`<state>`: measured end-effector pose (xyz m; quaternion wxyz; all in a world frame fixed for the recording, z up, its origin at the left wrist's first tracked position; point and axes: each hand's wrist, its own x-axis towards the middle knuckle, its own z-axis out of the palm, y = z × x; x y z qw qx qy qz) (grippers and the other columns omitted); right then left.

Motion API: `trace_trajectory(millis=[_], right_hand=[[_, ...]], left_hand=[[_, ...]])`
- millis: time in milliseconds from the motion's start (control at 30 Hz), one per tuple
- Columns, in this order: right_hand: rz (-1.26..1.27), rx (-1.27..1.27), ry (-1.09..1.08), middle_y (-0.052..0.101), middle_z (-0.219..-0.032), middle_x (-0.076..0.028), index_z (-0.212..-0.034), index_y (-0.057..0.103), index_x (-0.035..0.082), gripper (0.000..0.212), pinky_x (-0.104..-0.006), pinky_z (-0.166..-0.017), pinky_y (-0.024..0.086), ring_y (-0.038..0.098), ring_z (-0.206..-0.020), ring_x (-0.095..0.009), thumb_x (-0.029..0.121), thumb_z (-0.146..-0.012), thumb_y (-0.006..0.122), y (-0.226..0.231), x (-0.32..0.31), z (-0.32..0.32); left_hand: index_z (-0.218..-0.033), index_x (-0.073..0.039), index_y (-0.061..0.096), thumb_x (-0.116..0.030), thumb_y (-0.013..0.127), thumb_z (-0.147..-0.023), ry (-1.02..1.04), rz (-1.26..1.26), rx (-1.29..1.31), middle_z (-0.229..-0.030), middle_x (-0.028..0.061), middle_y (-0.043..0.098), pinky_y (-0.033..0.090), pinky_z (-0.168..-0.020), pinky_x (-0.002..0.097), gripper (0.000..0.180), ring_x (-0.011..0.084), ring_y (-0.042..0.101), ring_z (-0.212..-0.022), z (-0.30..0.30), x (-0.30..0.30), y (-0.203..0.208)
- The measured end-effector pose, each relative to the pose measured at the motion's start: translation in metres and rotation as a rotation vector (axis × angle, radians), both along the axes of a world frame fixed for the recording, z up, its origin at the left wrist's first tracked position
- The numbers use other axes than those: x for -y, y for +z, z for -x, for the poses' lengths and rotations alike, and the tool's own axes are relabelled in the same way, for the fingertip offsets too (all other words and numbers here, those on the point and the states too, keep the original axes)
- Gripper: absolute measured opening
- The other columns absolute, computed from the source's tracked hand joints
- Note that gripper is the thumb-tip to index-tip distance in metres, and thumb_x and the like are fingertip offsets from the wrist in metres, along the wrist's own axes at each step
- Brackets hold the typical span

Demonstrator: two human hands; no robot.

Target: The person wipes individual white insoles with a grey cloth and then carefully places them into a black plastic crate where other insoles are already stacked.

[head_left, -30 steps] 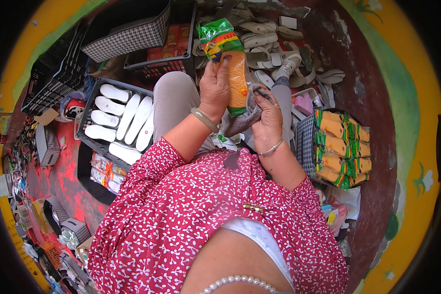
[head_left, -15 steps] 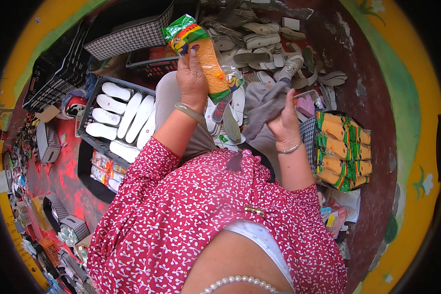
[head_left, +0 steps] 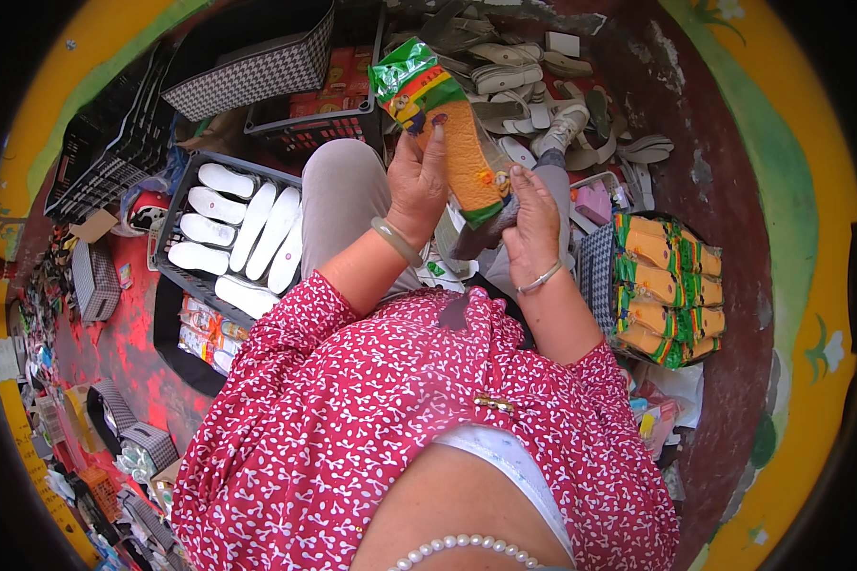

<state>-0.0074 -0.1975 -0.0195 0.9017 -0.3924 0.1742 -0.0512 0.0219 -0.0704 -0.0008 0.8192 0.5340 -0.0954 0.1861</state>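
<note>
My left hand is closed on a packet of orange insoles in clear, green and yellow printed wrapping, its thumb lying on the front. The packet is tilted above my knees, green top toward the far left. At its lower right corner, the fingers and thumb of my right hand are closed, touching the wrapping. A dark grey cloth is bunched under that hand, mostly hidden behind the packet and fingers.
White insoles fill a dark crate on my left. Stacked orange insole packets stand in a checked basket on my right. A loose pile of grey and white insoles lies beyond my feet. Black crates stand at far left.
The packet and my left hand have moved right and slightly down. My right hand has come left to the packet's lower corner, and the grey cloth has dropped behind it.
</note>
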Motion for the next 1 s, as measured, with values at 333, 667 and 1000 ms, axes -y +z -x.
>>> trace_trajectory(millis=[333, 667, 1000], right_hand=[[0.737, 0.223, 0.166, 0.062, -0.079, -0.001, -0.089, 0.062, -0.001, 0.009, -0.0193, -0.061, 0.043, 0.054, -0.069, -0.005, 0.005, -0.084, 0.059, 0.018, 0.061, -0.013], [0.897, 0.343, 0.318, 0.062, -0.086, -0.004, -0.098, 0.059, 0.001, 0.016, -0.0226, -0.071, 0.045, 0.056, -0.078, -0.008, 0.013, -0.088, 0.054, 0.056, 0.054, -0.011], [0.183, 0.189, -0.056, 0.060, -0.100, -0.012, -0.107, 0.052, 0.000, 0.031, -0.0384, -0.078, 0.050, 0.061, -0.087, -0.023, 0.027, -0.093, 0.045, 0.073, 0.136, -0.006]], left_hand=[[-0.128, -0.002, 0.037, -0.023, 0.076, -0.069, 0.173, -0.827, 0.201, -0.128, 0.0182, 0.042, 0.036, -0.098, 0.0356, 0.074, 0.0286, 0.041, -0.119, -0.016, -0.034, 0.018], [-0.110, -0.001, 0.054, -0.016, 0.076, -0.067, -0.730, -0.882, -0.170, -0.078, 0.0114, 0.064, 0.047, -0.062, 0.0297, 0.050, 0.0170, 0.061, -0.070, -0.015, -0.009, 0.025], [-0.100, 0.004, 0.057, -0.001, 0.062, -0.077, -0.771, 0.195, -0.574, -0.099, 0.0132, 0.063, 0.046, -0.086, 0.0304, 0.024, 0.0202, 0.061, -0.093, -0.019, -0.045, 0.006]])
